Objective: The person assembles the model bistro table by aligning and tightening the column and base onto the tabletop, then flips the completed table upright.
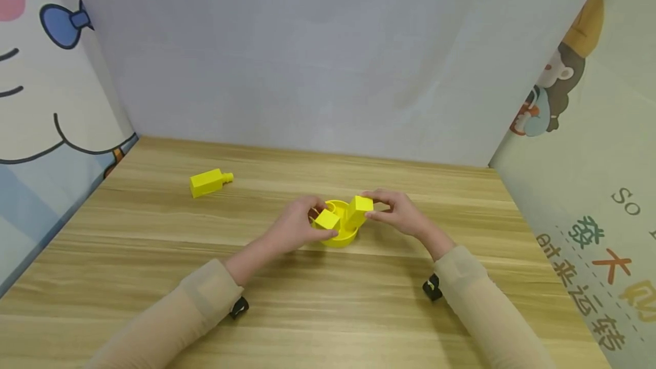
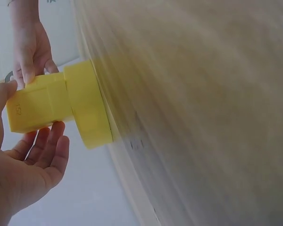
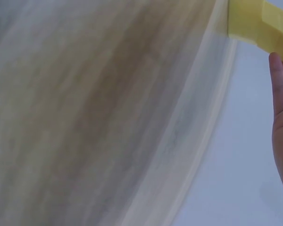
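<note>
A round yellow dish [image 1: 342,242] with a low wall stands on the table, and two yellow square-sided blocks rise from it. My left hand [image 1: 293,225] holds the left block [image 1: 328,220] between thumb and fingers, its flat square end facing up. On the other side, my right hand [image 1: 400,213] pinches the taller-looking right block [image 1: 361,205] near its top. In the left wrist view the left-hand block [image 2: 37,110] stands straight out of the dish [image 2: 90,108], small marks on its side. The right wrist view catches only part of a yellow block [image 3: 278,30] above my fingers. The blocks' lower ends are hidden inside the dish.
A yellow square-sided bottle shape [image 1: 207,183] with a narrow neck lies on its side at the back left. The wood-grain table [image 1: 328,312] ends at a pale backdrop [image 1: 307,61]. Printed panels [image 1: 589,187] flank it.
</note>
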Available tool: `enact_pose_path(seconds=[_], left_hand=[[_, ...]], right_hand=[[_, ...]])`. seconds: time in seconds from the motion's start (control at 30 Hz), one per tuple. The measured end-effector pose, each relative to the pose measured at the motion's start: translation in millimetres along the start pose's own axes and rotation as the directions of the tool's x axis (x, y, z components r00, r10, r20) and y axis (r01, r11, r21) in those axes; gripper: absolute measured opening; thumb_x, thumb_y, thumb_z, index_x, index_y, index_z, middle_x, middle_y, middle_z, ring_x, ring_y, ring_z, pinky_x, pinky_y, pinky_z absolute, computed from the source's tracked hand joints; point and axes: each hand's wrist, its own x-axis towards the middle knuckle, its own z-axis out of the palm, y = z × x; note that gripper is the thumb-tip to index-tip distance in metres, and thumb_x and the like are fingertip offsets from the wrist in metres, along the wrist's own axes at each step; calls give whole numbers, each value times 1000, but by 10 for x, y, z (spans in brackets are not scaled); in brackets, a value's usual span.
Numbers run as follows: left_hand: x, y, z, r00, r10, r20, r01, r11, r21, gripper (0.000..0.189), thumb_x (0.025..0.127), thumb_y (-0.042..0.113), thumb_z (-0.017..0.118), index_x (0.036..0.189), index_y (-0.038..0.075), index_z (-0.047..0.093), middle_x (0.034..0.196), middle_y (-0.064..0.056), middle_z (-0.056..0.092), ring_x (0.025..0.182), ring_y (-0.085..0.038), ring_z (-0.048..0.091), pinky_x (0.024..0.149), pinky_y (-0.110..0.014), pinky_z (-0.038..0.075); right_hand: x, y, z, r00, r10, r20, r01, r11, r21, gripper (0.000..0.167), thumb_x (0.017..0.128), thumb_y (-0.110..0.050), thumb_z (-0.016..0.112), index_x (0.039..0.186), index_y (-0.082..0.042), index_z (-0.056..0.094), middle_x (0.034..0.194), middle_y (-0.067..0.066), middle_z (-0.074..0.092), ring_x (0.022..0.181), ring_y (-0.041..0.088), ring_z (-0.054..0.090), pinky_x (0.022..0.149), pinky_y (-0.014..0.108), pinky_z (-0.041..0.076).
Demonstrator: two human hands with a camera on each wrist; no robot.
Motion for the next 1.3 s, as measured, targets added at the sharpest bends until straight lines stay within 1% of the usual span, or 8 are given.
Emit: enact_pose_path(seconds=[0.23, 0.4, 0.67, 0.87, 1.0, 1.1, 1.2, 1.3], left_hand=[[-19, -5, 3, 999, 32, -32, -31, 999, 20, 49, 68, 29, 85, 105, 5, 64, 96, -3, 62, 82, -15, 58, 71, -24, 53], [-12, -13, 8, 999, 27, -31, -27, 1000, 14, 50, 68, 31, 85, 106, 5, 64, 99, -4, 63, 84, -16, 60, 72, -25, 54], [0, -35, -33, 999, 37, 31, -38, 999, 25, 58, 70, 41, 82, 112, 7, 62, 102, -1, 63, 89, -15, 59, 74, -25, 53], [33, -55, -208, 992, 76, 105, -75, 997, -19, 72, 70, 40, 82, 127, 5, 54, 118, -7, 59, 104, -23, 56, 85, -40, 50], [46, -86, -384, 987, 104, 119, -106, 994, 8, 78, 71, 41, 81, 134, 8, 49, 126, -10, 56, 113, -26, 52, 95, -47, 44], [44, -137, -524, 989, 107, 103, -112, 993, 45, 79, 72, 42, 81, 136, 11, 47, 131, -8, 54, 119, -26, 49, 101, -47, 40], [36, -219, -667, 993, 94, 70, -100, 992, 81, 79, 73, 41, 80, 138, 13, 45, 135, -7, 52, 124, -26, 46, 104, -48, 37], [29, -335, -823, 997, 75, 34, -78, 992, 101, 79, 75, 42, 78, 139, 13, 44, 139, -8, 48, 128, -29, 42, 105, -50, 35]], right_hand=[[1, 5, -1, 1000, -11, 0, 11, 1000, -20, 41, 89, -4, 63, 128, 5, 54, 121, 21, 59, 111, 34, 55, 85, 33, 53], [31, 205, 13, 1000, -4, -10, 3, 1000, -27, 42, 88, -5, 64, 129, 1, 55, 121, 18, 59, 112, 33, 55, 86, 34, 53], [41, 290, -10, 1000, 28, 9, -27, 999, -27, 47, 86, -18, 69, 130, -9, 56, 128, 10, 58, 113, 26, 56, 86, 31, 53], [7, 196, 24, 1000, -2, -1, 2, 1000, 1, 60, 82, -21, 73, 135, -6, 49, 135, 11, 52, 120, 27, 50, 88, 33, 52], [-36, 93, 56, 999, -5, -52, 3, 1000, -27, 61, 83, -18, 73, 135, -1, 47, 137, 14, 50, 125, 29, 48, 92, 40, 50], [-77, 0, 84, 992, 10, -122, -20, 997, -81, 60, 82, -18, 74, 135, -5, 48, 137, 13, 50, 126, 28, 46, 95, 41, 48], [-136, -101, 132, 975, 6, -222, -38, 990, -136, 58, 80, -16, 75, 132, -7, 52, 134, 9, 52, 125, 26, 47, 96, 37, 48], [-201, -205, 207, 946, -28, -323, -24, 987, -157, 51, 80, -13, 76, 127, -8, 56, 128, 7, 56, 119, 24, 51, 92, 33, 50]])
